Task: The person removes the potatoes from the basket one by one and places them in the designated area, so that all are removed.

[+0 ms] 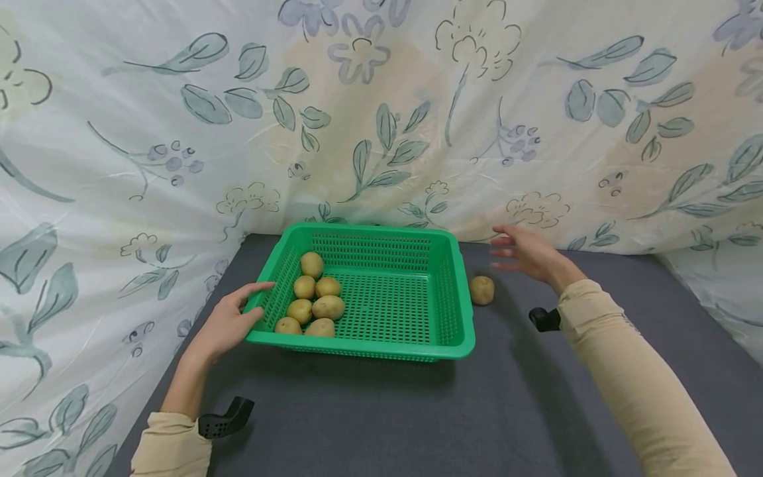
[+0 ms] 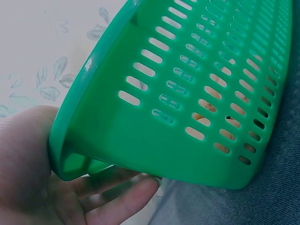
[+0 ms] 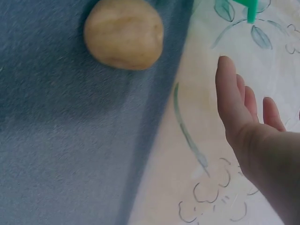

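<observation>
A green plastic basket (image 1: 381,350) with slotted walls stands on the dark table, several potatoes (image 1: 328,307) gathered along its left side. My left hand (image 1: 229,320) grips the basket's left rim near the front corner. In the left wrist view, the fingers (image 2: 124,201) reach around the outside of the basket wall (image 2: 112,140). One loose potato (image 1: 481,290) lies on the table just right of the basket. Above and to the right of that potato is my right hand (image 1: 527,253), fingers extended and holding nothing. The right wrist view has this hand (image 3: 248,112) apart from the potato (image 3: 124,35).
A pale curtain (image 1: 381,132) printed with leaves and flowers hangs behind the dark grey table (image 1: 369,417) and along its left side. Each wrist carries a black camera mount, the left one (image 1: 226,419) and the right one (image 1: 544,320).
</observation>
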Demonstrator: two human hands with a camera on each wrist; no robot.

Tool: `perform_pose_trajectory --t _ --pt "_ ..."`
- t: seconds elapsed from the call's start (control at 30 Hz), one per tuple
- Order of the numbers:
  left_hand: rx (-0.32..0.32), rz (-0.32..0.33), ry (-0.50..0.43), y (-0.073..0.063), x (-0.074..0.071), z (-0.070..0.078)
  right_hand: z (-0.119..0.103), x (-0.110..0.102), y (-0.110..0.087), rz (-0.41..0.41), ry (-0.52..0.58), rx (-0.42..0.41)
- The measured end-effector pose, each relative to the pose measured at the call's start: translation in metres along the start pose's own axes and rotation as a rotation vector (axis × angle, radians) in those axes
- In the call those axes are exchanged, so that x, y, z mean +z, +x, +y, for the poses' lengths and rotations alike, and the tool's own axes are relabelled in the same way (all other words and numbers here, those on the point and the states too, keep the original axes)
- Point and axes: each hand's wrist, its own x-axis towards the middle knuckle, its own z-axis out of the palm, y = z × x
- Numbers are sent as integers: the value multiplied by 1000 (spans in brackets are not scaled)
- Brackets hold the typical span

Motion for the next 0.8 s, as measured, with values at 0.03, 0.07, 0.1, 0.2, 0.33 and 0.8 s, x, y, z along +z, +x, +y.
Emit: perform_pose_trajectory --t 0.03,0.07,0.1,0.2,0.33,0.8 --pt "0 0 -1 0 0 0 -2 1 0 6 15 0" --pt "-1 0 -3 0 0 0 -4 3 1 13 31 0" --pt "-1 1 -3 0 0 0 -5 4 1 13 40 -3" --pt "0 1 -4 0 0 0 -10 7 1 10 19 -18" --pt "-1 2 -5 -1 0 1 -18 11 3 16 4 -28" --pt "-8 7 -1 1 -1 1 -39 25 10 30 13 -68"
